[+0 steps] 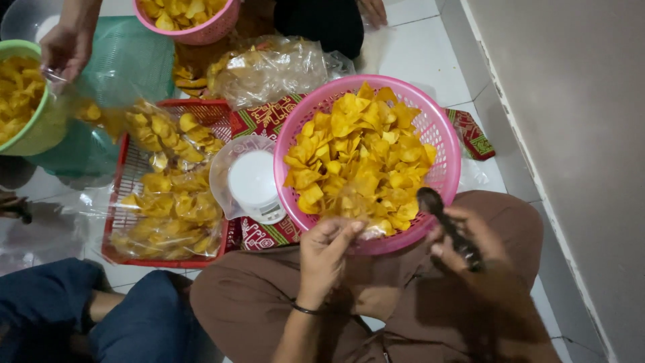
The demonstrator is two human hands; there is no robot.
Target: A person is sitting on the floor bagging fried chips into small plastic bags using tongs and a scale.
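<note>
Our left hand pinches a clear bag over the pink basket; our right hand grips 1 dark tool.

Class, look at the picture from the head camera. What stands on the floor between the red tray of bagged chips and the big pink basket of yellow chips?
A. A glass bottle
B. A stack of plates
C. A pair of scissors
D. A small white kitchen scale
D: a small white kitchen scale with a round top, loosely covered in clear plastic, stands between the red tray and the pink basket of yellow chips.
</note>
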